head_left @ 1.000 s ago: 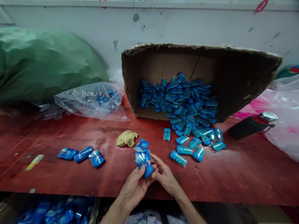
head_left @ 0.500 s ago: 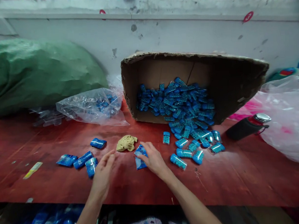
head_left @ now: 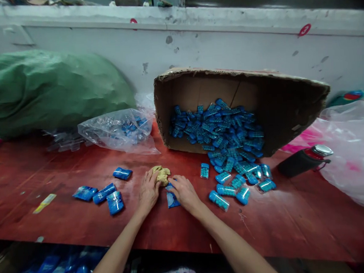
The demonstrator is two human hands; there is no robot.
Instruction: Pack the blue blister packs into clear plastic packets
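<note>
My left hand [head_left: 148, 191] reaches over the left side of a crumpled yellowish lump [head_left: 163, 176], its fingers closed against it; whether it is cloth or putty I cannot tell. My right hand [head_left: 184, 192] pinches a flat blue packet [head_left: 172, 199] lying on the red table [head_left: 180, 233], with its upper part hidden by the fingers. Left of my hands lie several filled blue packets [head_left: 115, 202]. On the right are several small clear bottles with blue caps and blue beads inside [head_left: 219, 200], some upright, most on their sides.
A cardboard box [head_left: 289, 103] on its side spills more bottles forward. Behind are a clear plastic bag [head_left: 109, 129] and a big green sack [head_left: 56, 91]. To the right lie a black flask [head_left: 300, 161] and pinkish plastic bags [head_left: 348, 157]. A yellow strip [head_left: 44, 203] rests far left.
My left hand has moved right and forward from beside the blue packets onto the yellowish lump. My right hand stays at the flat packet. The camera view has shifted slightly.
</note>
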